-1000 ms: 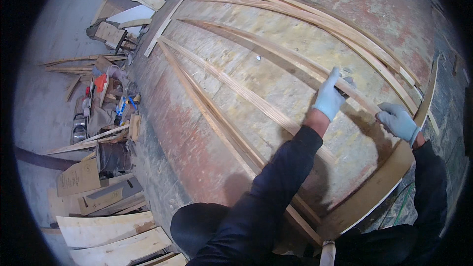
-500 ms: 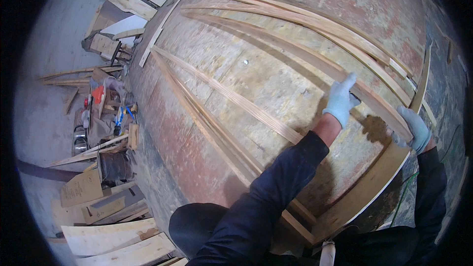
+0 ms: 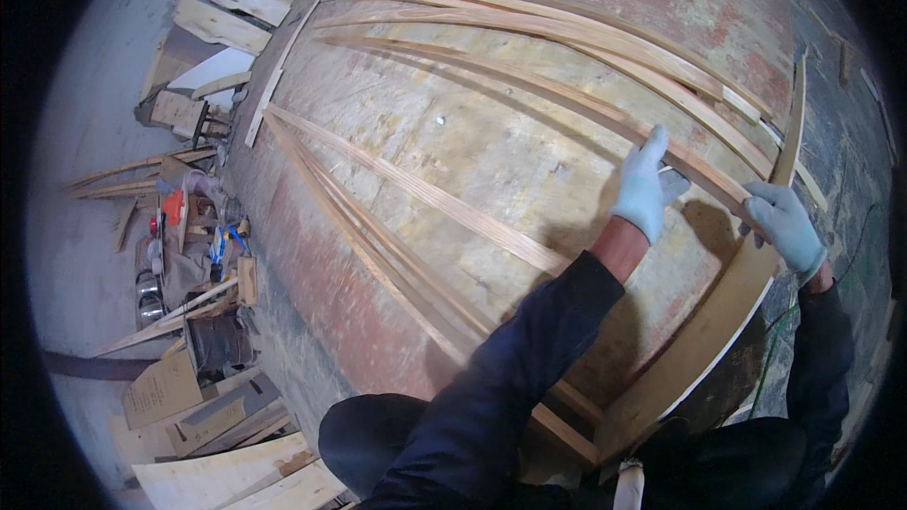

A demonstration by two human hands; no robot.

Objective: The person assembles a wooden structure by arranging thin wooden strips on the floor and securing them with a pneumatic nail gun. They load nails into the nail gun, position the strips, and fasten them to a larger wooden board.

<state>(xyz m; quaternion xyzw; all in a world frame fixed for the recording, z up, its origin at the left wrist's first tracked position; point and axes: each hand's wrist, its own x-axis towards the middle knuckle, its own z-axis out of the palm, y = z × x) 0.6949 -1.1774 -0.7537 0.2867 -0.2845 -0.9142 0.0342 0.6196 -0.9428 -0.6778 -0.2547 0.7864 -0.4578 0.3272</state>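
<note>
Both my hands wear pale gloves and hold one long, thin wooden strip [image 3: 529,82], which slants from the far left down to the right. My left hand [image 3: 642,189] grips it a short way from the near end, fingers across its edge. At the near end itself, my right hand [image 3: 786,229] is closed on the strip. Behind it lies a bundle of similar strips [image 3: 605,38]. Left of my left arm, more strips [image 3: 378,234] fan out and run under the sleeve. Below my right hand stands a wooden board [image 3: 694,345] on edge.
The strips rest on a large, worn board surface [image 3: 472,165] with reddish patches. Along the left floor lie plywood offcuts [image 3: 231,28], cardboard [image 3: 161,387], tools and scraps. A narrow strip [image 3: 795,123] stands along the right edge, and a green cord [image 3: 775,340] hangs near my right forearm.
The held strip has turned flatter, its near end shifting up and left. My right hand has moved up with it, its back now facing up. The whole view has shifted slightly left.
</note>
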